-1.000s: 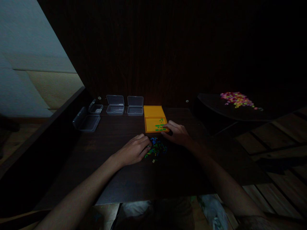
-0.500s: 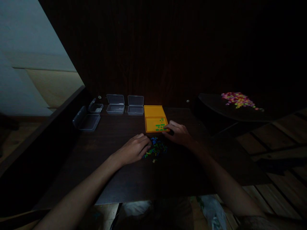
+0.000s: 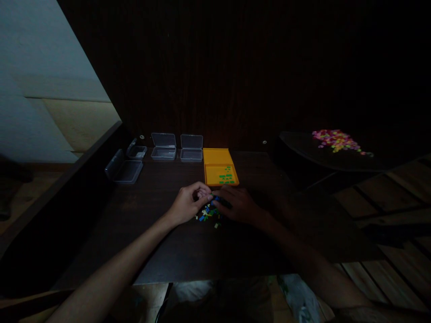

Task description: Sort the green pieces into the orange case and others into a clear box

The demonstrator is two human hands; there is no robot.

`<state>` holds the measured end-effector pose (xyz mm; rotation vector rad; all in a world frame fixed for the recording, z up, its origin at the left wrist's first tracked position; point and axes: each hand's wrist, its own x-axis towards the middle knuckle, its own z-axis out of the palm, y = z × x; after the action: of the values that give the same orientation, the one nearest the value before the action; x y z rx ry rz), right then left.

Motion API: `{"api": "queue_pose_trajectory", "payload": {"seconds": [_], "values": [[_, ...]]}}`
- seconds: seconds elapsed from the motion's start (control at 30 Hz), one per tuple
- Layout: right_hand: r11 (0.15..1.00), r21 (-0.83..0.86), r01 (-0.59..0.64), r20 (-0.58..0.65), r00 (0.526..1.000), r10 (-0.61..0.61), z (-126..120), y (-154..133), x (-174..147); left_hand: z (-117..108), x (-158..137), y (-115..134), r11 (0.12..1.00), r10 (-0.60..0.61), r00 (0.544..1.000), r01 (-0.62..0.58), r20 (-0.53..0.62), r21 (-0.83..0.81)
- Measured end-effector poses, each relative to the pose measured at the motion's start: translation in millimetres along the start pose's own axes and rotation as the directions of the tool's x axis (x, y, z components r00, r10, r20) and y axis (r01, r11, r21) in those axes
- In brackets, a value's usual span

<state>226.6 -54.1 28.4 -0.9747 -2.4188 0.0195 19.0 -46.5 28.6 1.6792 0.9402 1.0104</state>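
Several small green, blue and pale toy bricks (image 3: 209, 212) lie in a loose pile on the dark tabletop. My left hand (image 3: 189, 205) is at the pile's left edge, fingers curled and thumb reaching toward the right fingertips; a speck of green shows there. From the right, my right hand (image 3: 238, 204) covers part of the pile, its fingers bent and closed near blue pieces. What either hand pinches is too small and dark to name. Just beyond the hands, an open yellow box (image 3: 213, 176) holds several green bricks (image 3: 226, 176) in its right part.
Open clear plastic cases (image 3: 163, 153) stand along the back and left of the table. Colourful small pieces (image 3: 338, 140) are heaped on a dark curved surface at the right. A dark side panel (image 3: 63, 188) borders the table's left.
My right hand has moved from the yellow box back to the pile, beside the left. My left hand has turned, thumb now toward the right hand, uncovering more bricks.
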Motion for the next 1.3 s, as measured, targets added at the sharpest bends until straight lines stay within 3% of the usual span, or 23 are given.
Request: {"api": "queue_pose_trajectory", "payload": {"seconds": [0.2,0.37,0.57,0.73,1.0,1.3], "values": [[0.998,0.012,0.063,-0.055,0.997,-0.062,0,4,0,3,0,-2,0.973,-0.097,0.993,0.109,0.069,-0.205],[0.993,0.079,0.087,-0.054,0.995,-0.083,-1,5,1,3,0,-3,0.957,-0.115,0.988,0.139,0.108,-0.256],[0.992,0.126,-0.007,-0.041,0.999,0.013,-11,16,6,3,1,2,0.986,-0.076,0.997,0.080,0.028,-0.148],[0.987,0.092,-0.129,-0.126,0.982,0.141,-26,54,17,-2,4,-3,0.999,-0.029,0.998,0.028,-0.059,-0.026],[0.974,0.011,-0.224,0.140,0.965,0.221,-16,106,26,-8,6,-10,0.999,-0.023,0.997,0.025,-0.077,0.027],[0.967,-0.011,-0.255,0.166,0.953,0.254,-10,114,30,-10,5,-10,0.997,-0.051,0.997,0.054,-0.065,0.048]]}}
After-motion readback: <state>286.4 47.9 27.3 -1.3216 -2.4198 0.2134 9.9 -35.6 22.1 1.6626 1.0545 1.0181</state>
